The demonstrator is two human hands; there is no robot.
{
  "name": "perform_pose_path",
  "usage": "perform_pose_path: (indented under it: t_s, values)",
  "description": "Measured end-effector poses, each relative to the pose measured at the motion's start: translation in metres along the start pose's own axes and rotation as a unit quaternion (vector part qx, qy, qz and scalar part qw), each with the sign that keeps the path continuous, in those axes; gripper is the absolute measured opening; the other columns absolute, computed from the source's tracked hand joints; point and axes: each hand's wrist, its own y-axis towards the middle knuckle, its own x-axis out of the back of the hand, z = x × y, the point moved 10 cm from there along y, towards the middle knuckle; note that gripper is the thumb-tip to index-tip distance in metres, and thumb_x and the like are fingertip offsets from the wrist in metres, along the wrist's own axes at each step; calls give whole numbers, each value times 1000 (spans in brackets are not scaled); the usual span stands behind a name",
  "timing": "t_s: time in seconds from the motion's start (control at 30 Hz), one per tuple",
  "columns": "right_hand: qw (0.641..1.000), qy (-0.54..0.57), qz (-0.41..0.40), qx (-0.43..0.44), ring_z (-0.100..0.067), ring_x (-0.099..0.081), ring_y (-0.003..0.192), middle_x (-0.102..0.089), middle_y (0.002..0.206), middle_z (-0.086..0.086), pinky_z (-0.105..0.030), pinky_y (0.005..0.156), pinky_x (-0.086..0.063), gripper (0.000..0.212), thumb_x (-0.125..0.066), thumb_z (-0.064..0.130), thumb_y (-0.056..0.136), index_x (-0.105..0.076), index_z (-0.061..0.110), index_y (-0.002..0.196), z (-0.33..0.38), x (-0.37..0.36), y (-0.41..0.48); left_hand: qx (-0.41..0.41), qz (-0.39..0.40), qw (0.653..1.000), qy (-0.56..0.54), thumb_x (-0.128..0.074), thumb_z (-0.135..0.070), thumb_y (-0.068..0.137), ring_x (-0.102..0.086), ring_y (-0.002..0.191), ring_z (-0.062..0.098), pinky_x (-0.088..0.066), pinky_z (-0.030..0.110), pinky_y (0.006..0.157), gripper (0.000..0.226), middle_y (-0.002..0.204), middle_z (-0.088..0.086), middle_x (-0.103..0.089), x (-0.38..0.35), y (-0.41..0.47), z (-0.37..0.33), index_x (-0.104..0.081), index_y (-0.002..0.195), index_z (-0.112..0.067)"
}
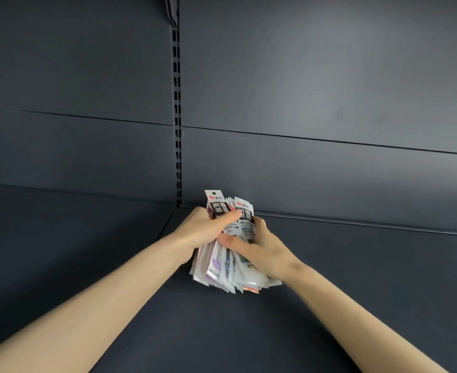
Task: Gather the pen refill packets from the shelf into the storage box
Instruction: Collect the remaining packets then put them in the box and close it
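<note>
Left of frame: bare forearm runs up from the lower left corner to the left hand (204, 228), which is wrapped around the left side of the bundle of pen refill packets (228, 267), thumb lying across the printed faces.

Centre: the bundle sits just right of mid-frame, low against the dark shelf (87, 265). Packets stand roughly upright and fan out at the bottom, lower edges at or just above the shelf surface; contact there is not clear. Two white header cards with black panels stick up above the fingers.

Right of frame: the right hand (259, 250) presses in from the other side, fingers spread over the packet fronts. Both hands are clamped on the one bundle.

Step in hand, as judged: squaring and securing the stack before lifting it away. Best done by squeezing evenly from both sides, tapping the loose bottom edges level, and keeping a thumb over the front so the slick sleeves cannot slide out. The splayed lower packets look the likeliest to drop.

Surroundings: slotted upright (177, 117) runs down the back panel (329, 90) above the bundle. No other packets visible on the shelf. The storage box is not in view, so the carry path cannot be judged. Nothing obstructs the lift.
</note>
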Motion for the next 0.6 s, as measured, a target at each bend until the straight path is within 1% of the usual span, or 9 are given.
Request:
perform_pose_path:
  t_s: [0.03,0.1,0.13,0.2,0.3,0.37,0.43,0.53,0.6]
  values:
    - [1000,25,9,6,-9,-60,109,-61,118,11,-36,98,-49,72,-71,65,65,-35,31,116,2,-3,0,8,-4,1000,-15,-68,-46,81,-72,82,17,-56,38,84,32,81,-2,-76,2,2,-1,-72,93,-17]
    - [998,54,24,23,-5,-63,103,-64,114,15,-33,96,-50,68,-74,56,69,-34,32,119,5,-7,-2,31,-7,999,-38,-71,-38,81,-70,71,17,-57,31,68,26,65,-5,-74,8,3,0,-68,85,-13]
    - [997,59,27,32,-3,-64,103,-64,113,16,-31,95,-50,68,-75,53,70,-34,32,121,7,-8,-2,47,4,997,-55,-74,-37,79,-71,69,20,-57,30,64,28,66,-2,-75,9,4,2,-68,88,-11]
    - [996,69,31,47,-2,-64,103,-64,114,17,-31,95,-51,73,-76,52,69,-34,31,125,8,-10,-3,69,39,993,-84,-77,-35,75,-74,70,24,-58,32,62,38,80,8,-77,5,6,5,-70,99,-6]
    - [993,89,37,63,-1,-63,105,-63,117,17,-32,96,-51,77,-77,48,71,-32,31,130,9,-11,-2,71,62,992,-90,-76,-31,77,-73,60,20,-55,25,49,28,75,8,-76,-2,8,6,-73,93,-9]
    - [991,106,44,72,-2,-63,106,-63,118,16,-33,97,-51,78,-78,42,73,-30,30,134,11,-11,-1,68,76,990,-99,-76,-27,77,-72,59,19,-53,23,47,20,73,7,-76,-8,7,4,-74,89,-10]
    - [988,120,56,80,-2,-65,105,-64,118,13,-31,96,-51,76,-77,36,75,-30,30,134,13,-14,-2,63,85,989,-108,-76,-22,77,-72,60,20,-54,25,48,15,74,9,-76,-10,7,3,-74,86,-10]
    - [984,136,66,97,-2,-66,103,-65,118,10,-25,90,-53,75,-77,26,77,-31,30,135,17,-15,-3,66,96,986,-122,-76,-15,77,-73,66,25,-58,31,58,15,82,14,-76,-14,6,4,-75,89,-7]
    - [981,144,70,108,-4,-66,103,-66,118,6,-24,87,-54,75,-77,21,77,-32,28,136,19,-15,-4,63,103,987,-110,-76,-14,77,-73,70,26,-59,34,63,16,85,14,-76,-17,6,2,-75,91,-7]
